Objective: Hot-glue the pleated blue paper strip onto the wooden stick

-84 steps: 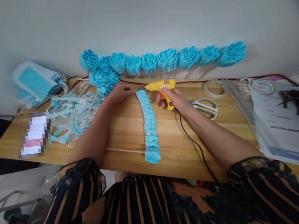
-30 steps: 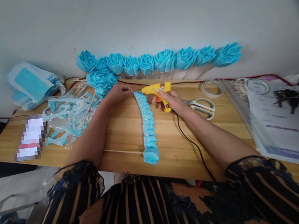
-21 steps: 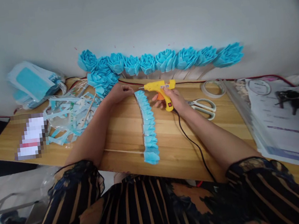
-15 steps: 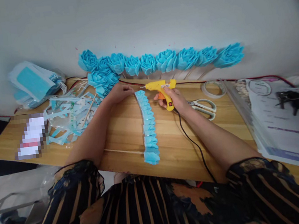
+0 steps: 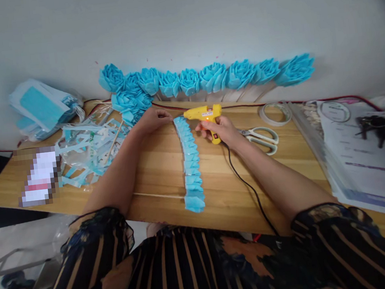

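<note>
A yellow hot glue gun [image 5: 213,123] is gripped in my right hand [image 5: 224,130], its nozzle pointing left, at the far end of a pleated light-blue fabric strip [image 5: 191,163]. That strip lies lengthwise on the table, curving slightly, with a thin stick [image 5: 158,195] reaching left from its near end. My left hand [image 5: 157,120] has its fingers pinched together at the strip's far left corner; they seem to hold its edge, though the exact contact is small to see. An orange trigger shows under my right fingers. The gun's black cord [image 5: 248,187] runs toward the table's front edge.
Several blue fabric flowers [image 5: 213,78] line the wall. On the left are stacked face masks [image 5: 43,103], cut scraps [image 5: 89,149] and a blurred-out phone [image 5: 39,176]. Scissors [image 5: 263,140], a tape roll [image 5: 275,115], papers [image 5: 364,162] and keys [image 5: 378,128] lie right.
My right hand has moved the glue gun slightly left and down, bringing its nozzle over the strip's far end. My left hand and the strip stay nearly in place.
</note>
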The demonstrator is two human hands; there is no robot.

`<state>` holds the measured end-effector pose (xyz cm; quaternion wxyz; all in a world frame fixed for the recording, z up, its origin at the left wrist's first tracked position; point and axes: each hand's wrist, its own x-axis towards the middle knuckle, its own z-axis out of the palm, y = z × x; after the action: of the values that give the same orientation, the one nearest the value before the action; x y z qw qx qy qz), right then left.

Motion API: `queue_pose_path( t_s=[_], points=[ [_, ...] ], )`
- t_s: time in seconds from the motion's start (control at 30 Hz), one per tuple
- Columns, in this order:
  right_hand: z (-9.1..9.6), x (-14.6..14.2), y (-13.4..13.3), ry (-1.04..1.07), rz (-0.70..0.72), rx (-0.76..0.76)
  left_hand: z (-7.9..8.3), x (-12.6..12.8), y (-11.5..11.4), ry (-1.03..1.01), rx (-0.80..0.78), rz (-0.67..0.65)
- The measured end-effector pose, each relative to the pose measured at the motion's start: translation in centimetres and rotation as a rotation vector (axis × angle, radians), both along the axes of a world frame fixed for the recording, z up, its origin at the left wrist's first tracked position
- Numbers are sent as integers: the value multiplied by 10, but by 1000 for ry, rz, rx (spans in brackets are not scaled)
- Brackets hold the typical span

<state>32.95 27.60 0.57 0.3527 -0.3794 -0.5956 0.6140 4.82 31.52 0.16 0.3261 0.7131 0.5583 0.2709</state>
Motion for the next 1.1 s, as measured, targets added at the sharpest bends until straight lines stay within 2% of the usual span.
queue_pose_path(
  t_s=[0.2, 0.43, 0.57, 0.7, 0.97, 1.1],
  points=[
    [-5, 0, 1, -33, 11, -14, -2, 0, 0, -28, 7, -3],
    [-8, 3, 2, 36, 54, -1, -1, 3, -2, -31, 23, -3],
    [-6, 4, 2, 86, 81, 40, 1, 3, -3, -10, 38, -3],
    [-3, 4, 2, 50, 56, 69, -1, 2, -1, 15, 25, 8],
    [0, -4, -12, 95, 27, 140, -3, 1, 0, -11, 27, -8],
    [3, -5, -14, 137, -18, 248, -2, 2, -1, -16, 33, -11]
  ],
)
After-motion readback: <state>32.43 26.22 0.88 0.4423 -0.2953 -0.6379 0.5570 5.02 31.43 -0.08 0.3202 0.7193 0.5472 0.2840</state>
